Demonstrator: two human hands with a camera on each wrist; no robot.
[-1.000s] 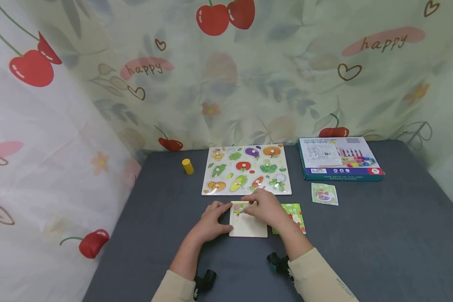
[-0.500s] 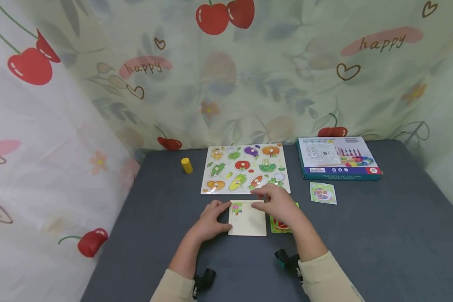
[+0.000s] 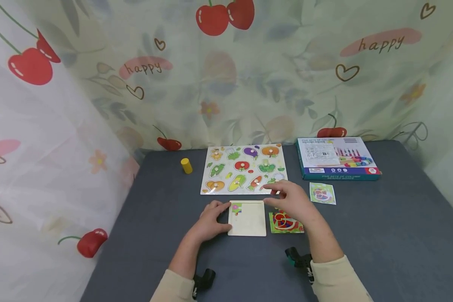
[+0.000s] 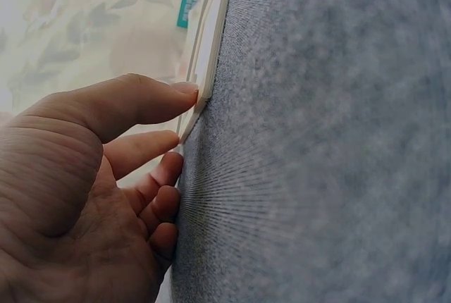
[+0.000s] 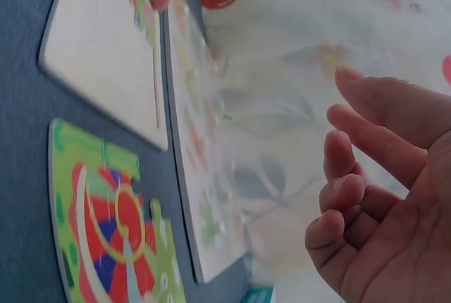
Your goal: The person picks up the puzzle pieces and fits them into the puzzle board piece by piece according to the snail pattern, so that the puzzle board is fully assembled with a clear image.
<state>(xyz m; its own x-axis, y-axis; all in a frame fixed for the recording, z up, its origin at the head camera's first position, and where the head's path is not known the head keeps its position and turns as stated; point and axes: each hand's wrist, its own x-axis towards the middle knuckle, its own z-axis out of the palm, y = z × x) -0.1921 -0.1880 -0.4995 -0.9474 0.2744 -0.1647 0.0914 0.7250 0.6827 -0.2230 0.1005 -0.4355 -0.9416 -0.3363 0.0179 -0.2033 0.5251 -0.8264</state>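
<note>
A square wooden puzzle tray (image 3: 249, 220) lies on the dark table, with one green jigsaw piece (image 3: 236, 208) with a pink flower in its far-left corner. My left hand (image 3: 210, 222) rests at the tray's left side, thumb and index fingertips touching its edge. Beside the tray's right side are jigsaw pieces (image 3: 287, 222) with a red, green and blue picture, seen close up as a jigsaw section (image 5: 116, 225) in the right wrist view. Above and beyond these pieces hovers my right hand (image 3: 292, 201), fingers loosely bent and holding nothing.
Behind the tray lies a vegetable peg puzzle board (image 3: 245, 170). A yellow cylinder (image 3: 186, 166) stands at its left. Back right are a flat teal-edged box (image 3: 337, 158) and a small picture card (image 3: 322, 193). A printed cloth (image 3: 226, 84) hangs behind the table.
My right hand has moved right, from over the tray to above the jigsaw pieces, uncovering the flower piece and the tray's surface. My left hand has stayed at the tray's edge.
</note>
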